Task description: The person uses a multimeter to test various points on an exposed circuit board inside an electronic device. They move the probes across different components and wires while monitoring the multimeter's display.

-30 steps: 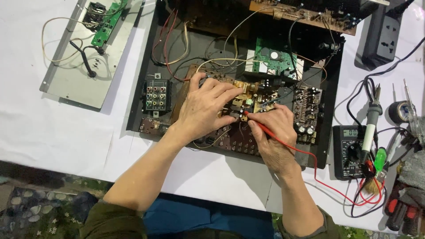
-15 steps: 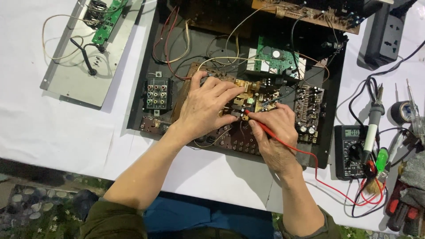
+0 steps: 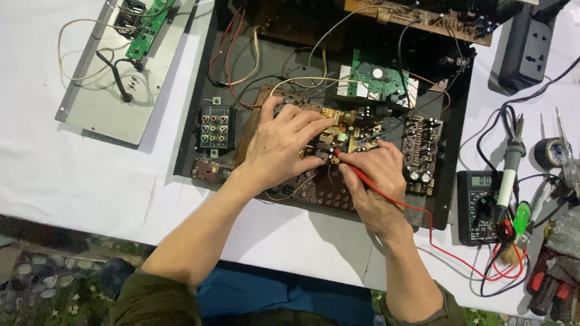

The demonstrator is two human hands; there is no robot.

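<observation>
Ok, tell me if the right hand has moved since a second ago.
No. The right hand keeps the red probe at the same spot beside the green board.

A white-covered table (image 3: 72, 175) fills nearly the whole view under soft, even light, and past its near edge – toward seven o'clock – lies a dark floor covering (image 3: 42, 284) patterned with pale pebble shapes and small flowers, a strip of it showing again at five o'clock.
</observation>
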